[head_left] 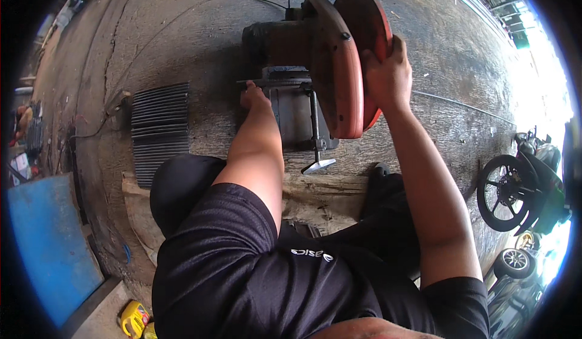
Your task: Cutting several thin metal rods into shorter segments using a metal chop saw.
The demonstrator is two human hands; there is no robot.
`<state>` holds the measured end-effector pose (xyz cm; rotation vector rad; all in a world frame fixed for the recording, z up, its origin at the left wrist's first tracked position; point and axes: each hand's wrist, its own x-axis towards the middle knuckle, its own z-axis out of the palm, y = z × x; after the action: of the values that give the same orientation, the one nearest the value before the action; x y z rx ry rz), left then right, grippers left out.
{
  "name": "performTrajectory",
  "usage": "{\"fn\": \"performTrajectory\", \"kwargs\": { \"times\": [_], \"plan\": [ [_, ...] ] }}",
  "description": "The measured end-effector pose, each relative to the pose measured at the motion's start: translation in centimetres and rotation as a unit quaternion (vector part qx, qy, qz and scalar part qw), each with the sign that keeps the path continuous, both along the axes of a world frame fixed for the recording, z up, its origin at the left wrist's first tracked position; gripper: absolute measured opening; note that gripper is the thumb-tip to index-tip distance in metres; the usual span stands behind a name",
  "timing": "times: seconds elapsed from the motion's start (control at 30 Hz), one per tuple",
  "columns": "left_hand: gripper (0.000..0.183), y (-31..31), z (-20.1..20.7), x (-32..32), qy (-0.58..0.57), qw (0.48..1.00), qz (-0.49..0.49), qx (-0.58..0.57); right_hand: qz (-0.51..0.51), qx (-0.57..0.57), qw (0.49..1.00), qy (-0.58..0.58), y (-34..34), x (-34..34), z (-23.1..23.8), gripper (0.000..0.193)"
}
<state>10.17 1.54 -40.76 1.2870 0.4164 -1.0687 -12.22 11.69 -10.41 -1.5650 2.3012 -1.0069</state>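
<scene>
In front of me stands a chop saw with a dark motor (pixel 280 43), a red-orange guard (pixel 347 87) and a round disc-shaped part (pixel 359 12) on its right side. My right hand (pixel 388 78) is closed around the red-orange rim on the right of the saw head. Low on the left, my left hand (pixel 256 96) pinches the left end of a thin metal strip (pixel 276 83) lying across the saw's base (pixel 291 118). The fingertips are partly hidden. A clamp screw (pixel 314 118) with a flat handle (pixel 318 166) runs toward me from the base.
Dark metal strips (pixel 160 127) lie side by side left of the saw. A cable (pixel 176 21) curves over the floor behind. A wooden plank (pixel 321 196) lies near my legs. A blue panel (pixel 54 242) and yellow bottle (pixel 133 318) are left; a motorcycle (pixel 509 190) stands right.
</scene>
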Motion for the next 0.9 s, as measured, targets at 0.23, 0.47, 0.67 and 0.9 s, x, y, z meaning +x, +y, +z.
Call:
{"fn": "performTrajectory", "kwargs": {
  "times": [0.23, 0.47, 0.67, 0.9],
  "plan": [
    [0.034, 0.1, 0.2, -0.2, -0.044, 0.992, -0.103, 0.062, 0.024, -0.089, 0.996, 0.005, 2.4, -0.2, -3.5, 0.057],
    [0.034, -1.7, -7.6, 2.7, -0.096, 0.983, -0.154, 0.013, 0.038, -0.134, 0.989, 0.048, 5.2, -0.5, -7.9, 0.061],
    [0.033, -0.6, -6.7, 2.2, -0.196, 0.924, -0.302, 0.127, 0.065, -0.118, 0.991, 0.011, 6.7, -0.4, -11.0, 0.064],
    [0.033, 0.7, -1.2, 0.9, -0.552, 0.244, -0.724, 0.334, 0.085, -0.125, 0.988, 0.015, 7.7, -0.6, -12.8, 0.066]
  ]
}}
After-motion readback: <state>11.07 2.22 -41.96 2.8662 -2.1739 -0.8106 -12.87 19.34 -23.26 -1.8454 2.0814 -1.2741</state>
